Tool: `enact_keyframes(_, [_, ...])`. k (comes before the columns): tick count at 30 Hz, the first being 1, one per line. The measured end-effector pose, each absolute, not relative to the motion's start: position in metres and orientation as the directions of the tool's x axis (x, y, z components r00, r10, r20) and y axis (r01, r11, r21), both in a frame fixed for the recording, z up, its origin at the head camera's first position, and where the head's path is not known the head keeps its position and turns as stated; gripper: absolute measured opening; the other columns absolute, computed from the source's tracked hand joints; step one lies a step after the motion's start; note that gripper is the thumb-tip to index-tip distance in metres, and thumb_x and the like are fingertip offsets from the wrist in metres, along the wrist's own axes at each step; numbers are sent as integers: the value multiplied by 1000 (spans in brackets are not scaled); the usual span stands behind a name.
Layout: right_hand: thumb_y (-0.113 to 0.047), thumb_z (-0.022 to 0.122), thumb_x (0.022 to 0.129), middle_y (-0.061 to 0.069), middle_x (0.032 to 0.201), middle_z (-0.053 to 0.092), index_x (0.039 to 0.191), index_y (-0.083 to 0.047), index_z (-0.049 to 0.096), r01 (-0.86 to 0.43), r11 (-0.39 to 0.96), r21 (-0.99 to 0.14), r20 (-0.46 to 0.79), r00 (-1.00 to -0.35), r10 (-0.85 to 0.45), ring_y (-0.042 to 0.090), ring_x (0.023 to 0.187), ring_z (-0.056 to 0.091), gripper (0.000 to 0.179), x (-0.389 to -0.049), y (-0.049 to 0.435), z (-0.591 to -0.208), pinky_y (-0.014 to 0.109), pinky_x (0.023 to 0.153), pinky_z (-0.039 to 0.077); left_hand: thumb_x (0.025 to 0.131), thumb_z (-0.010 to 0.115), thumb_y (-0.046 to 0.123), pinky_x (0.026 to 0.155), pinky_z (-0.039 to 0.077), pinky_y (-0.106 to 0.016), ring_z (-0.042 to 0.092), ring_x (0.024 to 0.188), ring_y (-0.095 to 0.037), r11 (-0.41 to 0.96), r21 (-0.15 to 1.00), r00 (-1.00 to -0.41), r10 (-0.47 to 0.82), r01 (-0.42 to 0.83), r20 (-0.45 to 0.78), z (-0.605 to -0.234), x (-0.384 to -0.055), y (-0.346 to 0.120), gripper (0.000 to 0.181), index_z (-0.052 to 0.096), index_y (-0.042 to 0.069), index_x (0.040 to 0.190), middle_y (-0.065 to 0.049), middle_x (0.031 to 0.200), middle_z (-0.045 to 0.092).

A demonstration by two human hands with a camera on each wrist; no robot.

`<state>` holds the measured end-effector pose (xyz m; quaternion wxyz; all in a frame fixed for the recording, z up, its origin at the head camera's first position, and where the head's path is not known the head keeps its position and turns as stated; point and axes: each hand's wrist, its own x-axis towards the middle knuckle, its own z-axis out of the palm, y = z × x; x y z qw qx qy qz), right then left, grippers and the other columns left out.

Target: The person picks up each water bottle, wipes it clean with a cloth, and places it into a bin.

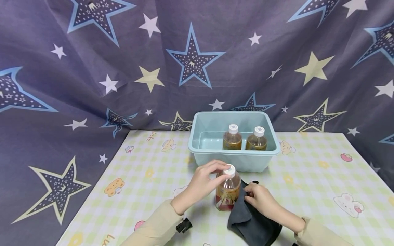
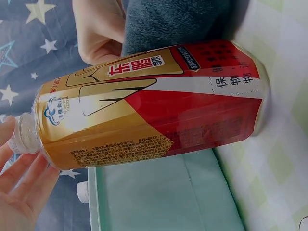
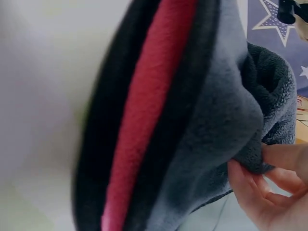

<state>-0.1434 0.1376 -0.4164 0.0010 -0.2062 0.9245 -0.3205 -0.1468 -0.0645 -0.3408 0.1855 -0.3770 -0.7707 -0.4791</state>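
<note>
A drink bottle (image 1: 227,194) with a white cap and a gold-and-red label stands upright on the table, in front of the blue bin. My left hand (image 1: 204,179) holds it by the cap, thumb on one side and fingers on the other. In the left wrist view the label of the bottle (image 2: 154,103) faces the camera. My right hand (image 1: 261,200) pinches a dark grey towel (image 1: 253,222), which hangs down to the table and lies against the bottle's right side. Up close, the towel (image 3: 207,130) shows a plush surface and a red band between black edges.
Behind the bottle stands a light blue plastic bin (image 1: 231,160). Inside its right half are two similar capped bottles, a left one (image 1: 232,138) and a right one (image 1: 257,140). A checked tablecloth (image 1: 307,177) covers the table, and a star-patterned curtain (image 1: 123,85) hangs behind.
</note>
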Motion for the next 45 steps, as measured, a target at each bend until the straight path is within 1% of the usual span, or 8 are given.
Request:
enact_keyframes(6, [4,63,75,-5,67,44,78,-6,63,-376,713,-591,133,-918,-374,3,56,39,11,-142,137,-419,19,48,34,73,68,-1,75,52,-24,61,81,-22,271,583,-640,407,766,652,-340,-147,-65,19,64,-5,91,-14,91,62])
enact_keyframes(13, [5,63,74,-6,69,49,86,1,67,-378,700,-606,168,-921,-351,2,57,41,13,-139,137,-410,18,50,38,74,68,-1,75,52,-24,61,80,-22,263,594,-645,407,760,646,-340,-147,-65,17,64,-5,90,-14,90,62])
enact_keyframes(17, [5,64,74,-4,71,53,89,3,66,-400,680,-614,210,-914,-348,4,60,48,15,-135,138,-397,18,52,43,74,68,-1,75,52,-23,61,80,-22,260,589,-640,408,765,651,-339,-146,-65,17,64,-5,90,-14,90,62])
enact_keyframes(19, [5,64,75,-1,75,57,90,4,66,-413,669,-618,231,-909,-347,7,63,53,16,-133,139,-391,18,53,46,74,68,-2,75,52,-22,61,80,-22,256,590,-639,407,766,653,-339,-146,-65,17,64,-5,90,-14,90,62])
enact_keyframes(22, [5,63,75,3,79,59,92,6,65,-424,647,-634,259,-905,-339,10,66,58,17,-131,139,-382,17,55,49,74,67,-2,75,52,-22,62,80,-22,248,599,-643,407,761,648,-340,-146,-65,17,64,-5,90,-14,90,62])
enact_keyframes(29, [8,64,73,1,79,57,90,6,66,-447,617,-648,326,-895,-306,9,67,59,18,-130,138,-370,17,55,50,73,68,-2,74,52,-23,62,80,-22,249,601,-645,404,759,648,-340,-147,-64,17,64,-5,89,-14,90,63])
enact_keyframes(35, [9,64,73,1,79,58,89,6,66,-438,620,-651,319,-899,-300,9,67,58,17,-130,138,-369,17,56,50,73,68,-2,74,53,-25,61,80,-23,252,602,-648,402,758,647,-340,-147,-64,17,64,-5,90,-14,90,63])
enact_keyframes(45, [7,64,74,1,77,57,90,5,66,-405,643,-650,250,-913,-322,12,67,59,16,-133,139,-383,16,55,49,74,68,-1,75,52,-23,61,80,-22,264,602,-653,407,753,639,-340,-146,-65,17,64,-4,90,-13,89,62])
